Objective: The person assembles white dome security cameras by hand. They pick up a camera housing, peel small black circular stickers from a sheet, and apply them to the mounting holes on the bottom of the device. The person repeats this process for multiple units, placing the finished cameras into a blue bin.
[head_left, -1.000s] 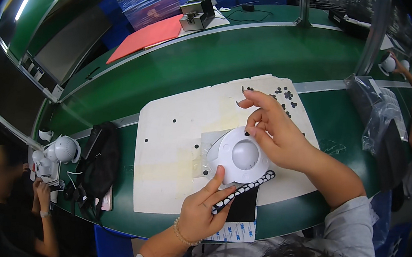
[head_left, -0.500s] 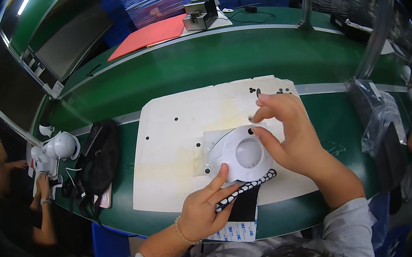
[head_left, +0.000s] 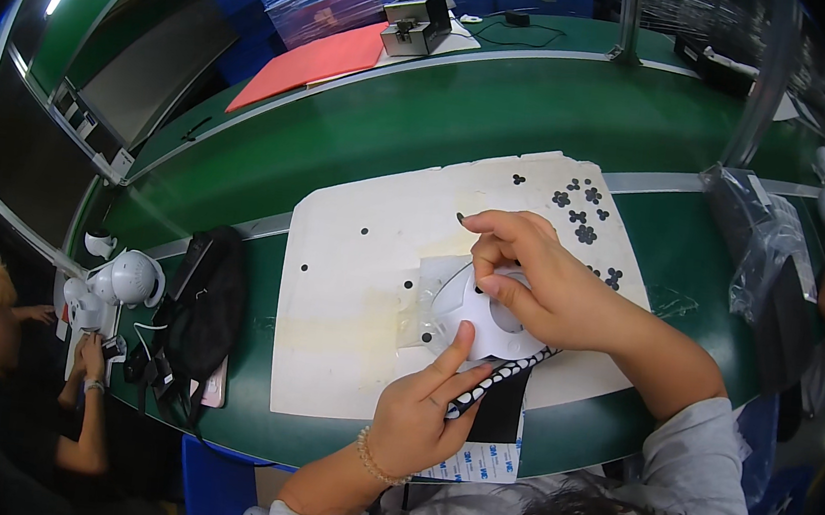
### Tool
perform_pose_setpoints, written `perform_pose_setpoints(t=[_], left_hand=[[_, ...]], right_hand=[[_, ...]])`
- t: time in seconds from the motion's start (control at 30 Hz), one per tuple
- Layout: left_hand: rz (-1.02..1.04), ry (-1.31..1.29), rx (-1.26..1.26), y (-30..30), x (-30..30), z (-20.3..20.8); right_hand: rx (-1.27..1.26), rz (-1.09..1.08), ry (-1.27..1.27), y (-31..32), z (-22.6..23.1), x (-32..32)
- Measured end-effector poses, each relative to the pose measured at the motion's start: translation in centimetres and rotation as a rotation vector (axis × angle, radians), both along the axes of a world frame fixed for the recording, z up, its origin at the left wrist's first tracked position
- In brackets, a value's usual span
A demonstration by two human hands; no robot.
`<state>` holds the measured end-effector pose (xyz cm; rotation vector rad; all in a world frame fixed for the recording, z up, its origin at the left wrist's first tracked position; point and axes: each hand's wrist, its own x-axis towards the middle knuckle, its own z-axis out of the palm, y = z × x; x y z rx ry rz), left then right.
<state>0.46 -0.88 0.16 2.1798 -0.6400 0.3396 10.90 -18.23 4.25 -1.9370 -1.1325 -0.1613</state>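
Fingers of the right hand (head_left: 541, 281) have shifted down onto the white dome housing (head_left: 482, 315), pinching a small black pad; left hand (head_left: 416, 419) steadies its 6 o'clock edge, centre worktop (head_left: 364, 142).

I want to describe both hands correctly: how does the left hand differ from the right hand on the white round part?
The left hand comes from below and steadies the white round part at its near edge with an extended finger; the right hand reaches in from the right and curls over the part's top. The left wrist wears a bead bracelet; the right wrist is bare. Both are bare and touch the same part.
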Motion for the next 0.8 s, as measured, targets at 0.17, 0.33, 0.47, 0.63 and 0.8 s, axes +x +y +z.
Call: perform_pose_setpoints(t=[0.17,0.33,0.47,0.63,0.8], left_hand=[[0.001,0.015,-0.007,0.1,0.0,-0.1],[-0.004,-0.018,0.013,0.0,0.1,-0.1],[0.012,-0.033,0.036,0.1,0.2,-0.2],[0.026,-0.033,0.041,0.0,0.2,-0.2],[0.036,-0.129,0.018,0.0,0.6,-0.9]], right_hand=[[0.091,-0.059,-0.081,0.4,-0.5,-0.3],[-0.164,-0.247,-0.508,-0.1,-0.5,-2.2],[-0.219,-0.337,-0.548,-0.8,0.2,-3.5],[-0.018,-0.149,-0.105,-2.9,-1.5,-3.6],[-0.022,-0.048,0.052,-3.0,-2.5,-3.7]])
